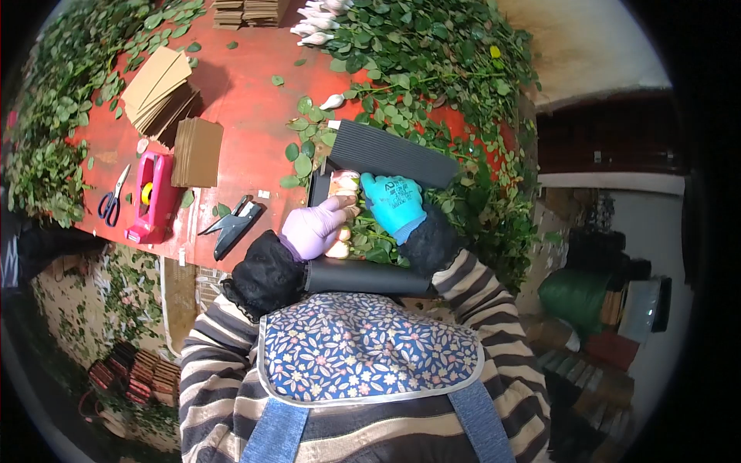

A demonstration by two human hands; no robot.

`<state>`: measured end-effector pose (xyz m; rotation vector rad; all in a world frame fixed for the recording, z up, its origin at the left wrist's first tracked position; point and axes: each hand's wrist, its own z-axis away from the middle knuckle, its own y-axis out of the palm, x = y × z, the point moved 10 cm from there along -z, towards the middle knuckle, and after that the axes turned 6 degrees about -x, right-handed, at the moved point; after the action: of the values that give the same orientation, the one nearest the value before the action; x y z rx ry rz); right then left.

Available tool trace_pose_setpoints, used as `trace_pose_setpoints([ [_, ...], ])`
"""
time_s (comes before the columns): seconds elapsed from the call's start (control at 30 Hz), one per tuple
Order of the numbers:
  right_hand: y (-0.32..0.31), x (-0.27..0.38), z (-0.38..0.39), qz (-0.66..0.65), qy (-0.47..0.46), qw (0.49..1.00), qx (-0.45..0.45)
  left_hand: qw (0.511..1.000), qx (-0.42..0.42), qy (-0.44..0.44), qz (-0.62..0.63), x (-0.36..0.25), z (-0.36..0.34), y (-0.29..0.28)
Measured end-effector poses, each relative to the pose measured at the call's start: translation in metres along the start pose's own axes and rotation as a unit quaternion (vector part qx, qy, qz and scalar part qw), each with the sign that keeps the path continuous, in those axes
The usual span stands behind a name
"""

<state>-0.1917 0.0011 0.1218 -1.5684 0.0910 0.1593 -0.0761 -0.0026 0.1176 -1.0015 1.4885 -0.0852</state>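
My left hand (310, 231), in a lilac glove, curls over pale rose blooms lined up at the left side of a black ribbed holder. One cream-and-pink rose (344, 182) shows beyond its fingers, and another yellowish rose (340, 242) shows on the near side. My right hand (395, 202), in a bright blue glove, is closed above the leafy stems (373, 243) just right of the blooms. What lies under its fingers is hidden. The holder has a raised ribbed flap (394, 153) at the far side and a dark rounded front edge (367, 277).
Left on the red table (251, 92) are a black stapler (236, 228), a pink tape dispenser (152, 199), scissors (114, 197) and cardboard stacks (197, 153). Leafy rose stems (432, 54) pile at the far right, with white-wrapped blooms (315, 23). More foliage (54, 100) lines the left.
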Motion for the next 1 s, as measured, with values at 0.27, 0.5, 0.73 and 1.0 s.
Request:
trace_pose_setpoints([
  [0.27, 0.005, 0.002, 0.0, 0.002, 0.012, 0.999, 0.041, 0.994, -0.067, 0.018, 0.086, 0.002, -0.018, -0.021],
  [0.5, -0.002, -0.002, 0.004, -0.108, 0.004, 0.989, -0.099, 0.997, 0.072, 0.012, -0.002, 0.007, -0.034, 0.0],
  [0.73, -0.057, -0.054, 0.074, -0.246, 0.058, 0.959, -0.125, 0.998, 0.061, 0.031, 0.008, 0.011, -0.041, 0.009],
  [1.0, -0.045, -0.03, 0.229, -0.551, 0.303, 0.768, 0.119, 0.995, 0.083, 0.051, -0.016, 0.014, -0.04, -0.002],
])
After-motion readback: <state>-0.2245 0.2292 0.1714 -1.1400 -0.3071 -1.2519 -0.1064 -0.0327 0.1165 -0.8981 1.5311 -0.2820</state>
